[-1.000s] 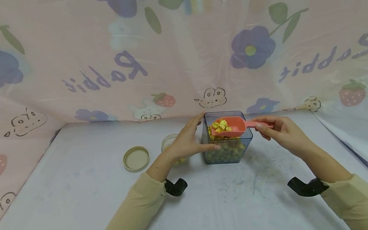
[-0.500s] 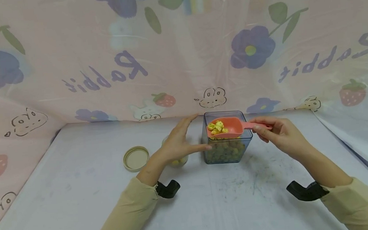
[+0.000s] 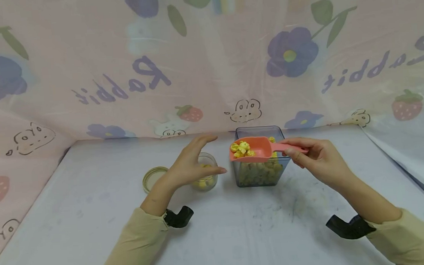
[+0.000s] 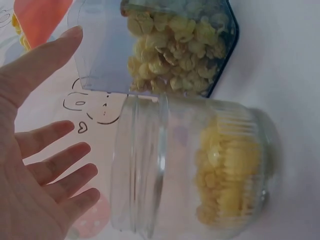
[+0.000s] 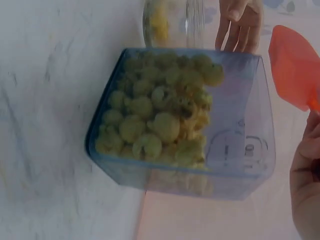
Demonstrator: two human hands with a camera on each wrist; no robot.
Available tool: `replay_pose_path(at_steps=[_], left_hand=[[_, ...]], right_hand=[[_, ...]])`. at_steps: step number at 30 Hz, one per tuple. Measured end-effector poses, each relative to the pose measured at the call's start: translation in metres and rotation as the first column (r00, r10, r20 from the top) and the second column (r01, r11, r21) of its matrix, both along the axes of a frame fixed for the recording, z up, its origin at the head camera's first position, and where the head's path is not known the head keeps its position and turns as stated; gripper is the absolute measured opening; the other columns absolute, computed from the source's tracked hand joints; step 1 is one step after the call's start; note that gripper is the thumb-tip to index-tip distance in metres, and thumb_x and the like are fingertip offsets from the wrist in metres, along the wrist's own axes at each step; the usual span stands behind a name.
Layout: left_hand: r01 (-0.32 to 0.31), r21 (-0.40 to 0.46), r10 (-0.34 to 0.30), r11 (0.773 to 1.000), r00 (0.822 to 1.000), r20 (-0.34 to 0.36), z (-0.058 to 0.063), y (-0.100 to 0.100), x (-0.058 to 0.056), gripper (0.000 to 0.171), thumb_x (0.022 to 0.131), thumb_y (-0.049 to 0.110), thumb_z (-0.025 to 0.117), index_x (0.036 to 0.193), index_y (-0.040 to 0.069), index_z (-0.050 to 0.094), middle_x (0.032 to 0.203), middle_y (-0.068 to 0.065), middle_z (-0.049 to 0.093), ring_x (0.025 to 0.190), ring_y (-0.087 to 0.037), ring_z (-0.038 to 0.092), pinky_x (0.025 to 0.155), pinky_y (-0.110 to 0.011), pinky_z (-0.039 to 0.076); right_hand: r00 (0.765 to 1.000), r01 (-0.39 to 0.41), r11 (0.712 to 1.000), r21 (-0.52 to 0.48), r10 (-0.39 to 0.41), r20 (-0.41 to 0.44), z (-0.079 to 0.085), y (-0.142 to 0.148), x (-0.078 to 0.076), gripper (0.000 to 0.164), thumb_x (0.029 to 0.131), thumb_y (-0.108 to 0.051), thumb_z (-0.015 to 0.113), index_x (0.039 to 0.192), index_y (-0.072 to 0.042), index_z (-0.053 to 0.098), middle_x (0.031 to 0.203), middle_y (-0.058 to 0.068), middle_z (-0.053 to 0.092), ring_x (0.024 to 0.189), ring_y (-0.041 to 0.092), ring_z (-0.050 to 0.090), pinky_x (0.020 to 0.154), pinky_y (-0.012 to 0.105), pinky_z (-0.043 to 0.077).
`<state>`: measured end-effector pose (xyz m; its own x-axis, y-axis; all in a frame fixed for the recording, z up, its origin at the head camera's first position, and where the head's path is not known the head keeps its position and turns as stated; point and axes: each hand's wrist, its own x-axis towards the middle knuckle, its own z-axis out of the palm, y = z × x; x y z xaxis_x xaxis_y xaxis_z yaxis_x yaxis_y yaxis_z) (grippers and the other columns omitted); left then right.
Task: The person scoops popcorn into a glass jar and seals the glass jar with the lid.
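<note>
My right hand [image 3: 315, 158] pinches the handle of a coral-pink scoop [image 3: 261, 147], which carries several pieces of yellow popcorn [image 3: 242, 149] near its front lip. Under the scoop stands a clear bluish square container [image 3: 261, 174], about half filled with popcorn [image 5: 155, 110]. Fingers spread and thumb apart, my left hand [image 3: 184, 163] hovers at a glass jar [image 3: 209, 182] left of the container. In the left wrist view the fingers are beside the mouth of the jar [image 4: 175, 165], holding nothing. Some yellow popcorn [image 4: 227, 175] lies at the jar's bottom.
A round lid [image 3: 151, 178] lies on the white table left of the jar, partly hidden by my left wrist. Behind the table hangs a pink printed curtain [image 3: 207, 67]. Black curved mounts [image 3: 351, 226] sit on both wrists.
My left hand has moved left from the square container to the jar, uncovering more of the jar. My right hand has shifted the loaded scoop left, its lip now past the container's left rim.
</note>
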<state>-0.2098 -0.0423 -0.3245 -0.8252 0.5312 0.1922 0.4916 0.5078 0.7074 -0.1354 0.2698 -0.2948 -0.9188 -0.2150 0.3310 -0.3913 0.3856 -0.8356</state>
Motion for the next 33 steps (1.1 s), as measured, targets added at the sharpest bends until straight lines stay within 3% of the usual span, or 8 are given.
replay_pose_path(at_steps=[4, 7, 12, 19, 27, 33], left_hand=[[0.005, -0.003, -0.005, 1.0, 1.0, 0.007, -0.001, -0.008, 0.002, 0.085, 0.073, 0.036, 0.083, 0.144, 0.015, 0.04, 0.148, -0.004, 0.04, 0.137, -0.027, 0.036, 0.112, -0.052, 0.031], [0.006, -0.002, -0.006, 1.0, 1.0, 0.021, -0.002, -0.012, 0.003, 0.085, 0.074, 0.035, 0.083, 0.144, 0.014, 0.04, 0.147, -0.004, 0.041, 0.137, -0.027, 0.036, 0.112, -0.052, 0.031], [0.004, -0.019, -0.003, 1.0, 0.999, 0.035, -0.004, -0.021, 0.005, 0.083, 0.073, 0.031, 0.084, 0.142, 0.011, 0.042, 0.144, -0.007, 0.044, 0.136, -0.029, 0.038, 0.112, -0.052, 0.031], [0.001, -0.049, 0.002, 0.999, 0.997, 0.076, -0.011, -0.031, 0.008, 0.084, 0.074, 0.03, 0.084, 0.143, 0.01, 0.041, 0.146, -0.009, 0.042, 0.137, -0.031, 0.036, 0.111, -0.054, 0.031], [0.011, -0.033, -0.009, 0.999, 0.997, 0.07, -0.019, -0.038, 0.01, 0.08, 0.076, 0.027, 0.082, 0.142, 0.005, 0.042, 0.142, -0.012, 0.045, 0.132, -0.032, 0.041, 0.105, -0.052, 0.04], [0.015, -0.002, -0.015, 1.0, 0.994, 0.109, -0.023, -0.041, 0.009, 0.079, 0.078, 0.022, 0.08, 0.143, 0.003, 0.039, 0.141, -0.016, 0.044, 0.131, -0.032, 0.041, 0.103, -0.049, 0.044]], right_hand=[[1.0, 0.014, 1.0, -0.02, -0.014, -0.01, 0.001, -0.009, 0.003, 0.023, 0.093, 0.0, 0.06, 0.113, -0.005, 0.069, 0.082, -0.008, 0.064, 0.06, 0.012, 0.045, 0.048, 0.024, 0.039], [0.999, 0.028, 0.999, -0.041, -0.029, -0.021, 0.0, -0.018, 0.006, 0.022, 0.092, -0.001, 0.06, 0.113, 0.001, 0.067, 0.081, -0.007, 0.062, 0.056, 0.011, 0.043, 0.045, 0.025, 0.036], [0.997, 0.06, 0.997, -0.046, -0.063, -0.048, -0.003, -0.032, 0.011, 0.023, 0.091, 0.0, 0.061, 0.112, 0.01, 0.064, 0.09, -0.01, 0.066, 0.063, 0.008, 0.051, 0.051, 0.017, 0.045], [0.994, 0.085, 0.996, -0.023, -0.086, -0.064, -0.011, -0.048, 0.016, 0.024, 0.091, -0.003, 0.064, 0.113, 0.003, 0.067, 0.098, -0.013, 0.066, 0.063, 0.009, 0.049, 0.045, 0.022, 0.037], [0.996, 0.081, 0.996, -0.043, -0.082, -0.02, -0.02, -0.061, 0.019, 0.024, 0.091, -0.006, 0.064, 0.114, 0.001, 0.068, 0.102, -0.011, 0.066, 0.074, 0.008, 0.055, 0.054, 0.018, 0.047], [0.994, 0.097, 0.994, -0.057, -0.099, -0.036, -0.03, -0.07, 0.02, 0.024, 0.09, -0.006, 0.066, 0.112, -0.001, 0.069, 0.097, 0.004, 0.066, 0.059, 0.008, 0.047, 0.044, 0.022, 0.038]])
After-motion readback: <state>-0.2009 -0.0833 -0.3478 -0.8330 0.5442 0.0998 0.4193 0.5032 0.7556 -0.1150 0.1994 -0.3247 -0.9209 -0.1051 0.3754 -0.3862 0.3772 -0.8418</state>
